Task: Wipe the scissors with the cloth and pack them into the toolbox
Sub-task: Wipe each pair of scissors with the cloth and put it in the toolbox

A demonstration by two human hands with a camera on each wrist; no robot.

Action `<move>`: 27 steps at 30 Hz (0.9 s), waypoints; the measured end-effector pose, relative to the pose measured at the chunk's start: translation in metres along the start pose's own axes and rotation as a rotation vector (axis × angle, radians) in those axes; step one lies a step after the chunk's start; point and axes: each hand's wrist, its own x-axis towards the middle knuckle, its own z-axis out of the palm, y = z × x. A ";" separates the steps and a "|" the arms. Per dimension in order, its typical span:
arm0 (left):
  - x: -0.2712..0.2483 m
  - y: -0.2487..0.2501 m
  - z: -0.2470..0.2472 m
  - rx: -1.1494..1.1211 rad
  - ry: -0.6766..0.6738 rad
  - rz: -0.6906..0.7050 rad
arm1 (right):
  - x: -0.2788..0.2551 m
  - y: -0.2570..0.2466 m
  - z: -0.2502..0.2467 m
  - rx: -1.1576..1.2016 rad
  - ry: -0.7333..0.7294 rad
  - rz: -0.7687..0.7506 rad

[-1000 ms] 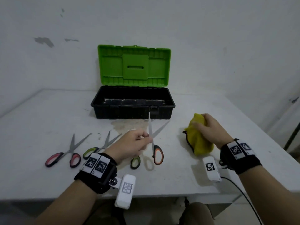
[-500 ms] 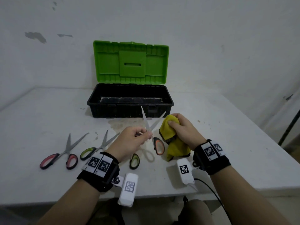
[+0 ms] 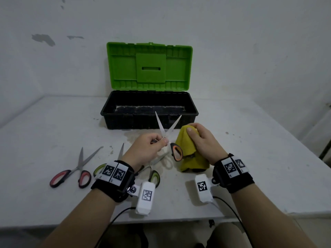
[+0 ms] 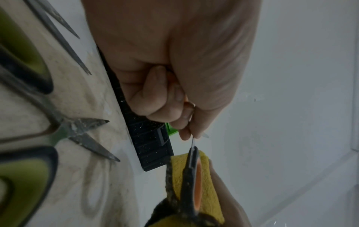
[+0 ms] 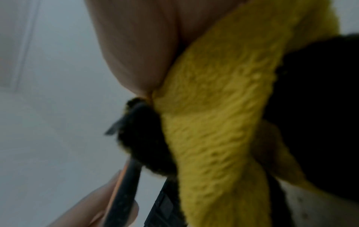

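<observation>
My left hand (image 3: 163,140) pinches the orange-handled scissors (image 3: 176,153) near the pivot. Their blades stand spread in a V above the table, in front of the toolbox. One orange handle loop hangs free, and the other is hidden in my fist (image 4: 170,107). My right hand (image 3: 195,133) grips a bunched yellow cloth (image 3: 188,154) just right of the scissors, level with the free handle (image 4: 194,184). The cloth (image 5: 213,122) fills the right wrist view. The black toolbox (image 3: 125,122) stands open behind, its green lid (image 3: 149,67) upright, with nothing visible inside.
On the white table (image 3: 250,158) to the left lie red-handled scissors (image 3: 75,169) and, partly under my left wrist, green-handled scissors (image 3: 155,176), both with blades spread. A wall stands close behind the toolbox. The table's front edge is near my forearms.
My right hand has carried the cloth leftward from the table's right side up to the scissors. My left hand has lifted the scissors a little, and the blades now point more upright.
</observation>
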 end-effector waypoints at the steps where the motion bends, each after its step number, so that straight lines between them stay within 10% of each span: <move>1: -0.001 -0.001 0.000 -0.016 -0.005 -0.013 | -0.002 -0.001 0.001 0.009 -0.010 0.037; 27: -0.005 0.002 0.005 0.112 -0.053 0.000 | -0.027 -0.011 -0.006 -0.355 0.097 -0.383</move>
